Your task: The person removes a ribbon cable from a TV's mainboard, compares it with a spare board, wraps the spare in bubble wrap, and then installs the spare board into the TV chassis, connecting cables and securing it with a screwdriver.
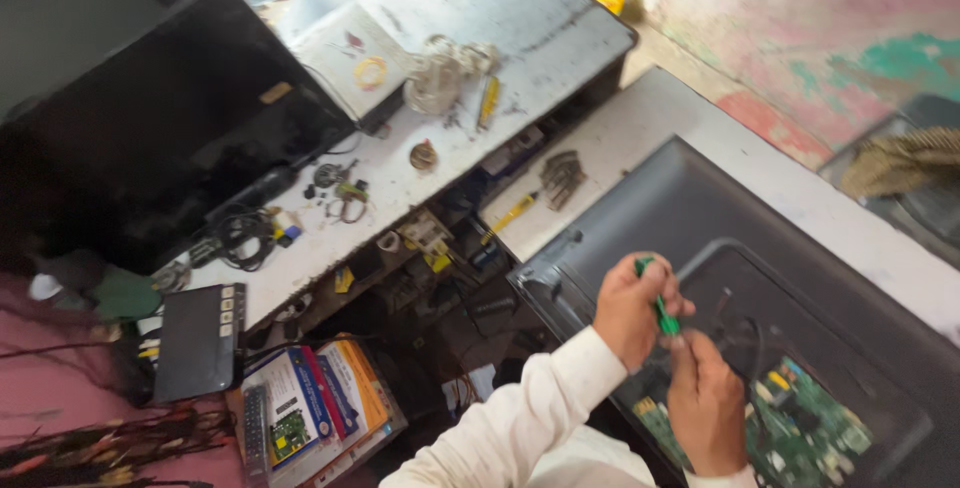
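A green-handled screwdriver (660, 310) is gripped in the left hand (632, 310), its handle running between the curled fingers, with one end showing above the knuckles and the other just below the thumb. The lower end is met by the right hand (706, 406), whose fingertips are pinched narrow around what may be the tool's tip (motion blur hides the contact). Both hands are held raised above the opened back of a dark television (640, 210), which lies flat on a pale table (800, 193). One green circuit board (805, 418) is seen inside, just beside the right hand. Both wrists are bent inward, and white sleeves (520, 418) cover the forearms. Two yellow-handled screwdrivers (510, 216) are counted on the cluttered white workbench (520, 28), well apart from the hands.
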